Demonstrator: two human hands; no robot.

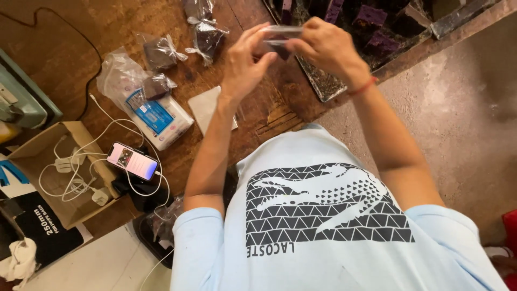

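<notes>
From the head camera, I see both hands raised over the wooden table [107, 21], pinching a small clear plastic bag [281, 33] between them. My left hand [245, 64] grips its near end with thumb and fingertips; my right hand [326, 46] clasps the far end. The bag hangs at the edge of a dark tray [323, 86] of purple cake squares [370, 17]. Left of the hands, tied wrapped pieces [207, 37] lie on the table, with a phone [132, 160] nearer me.

A lit phone screen [132, 160] lay beside an open cardboard box [32, 153]; a white packet with a blue label [153, 115] sat near tied clear bags [161, 52].
</notes>
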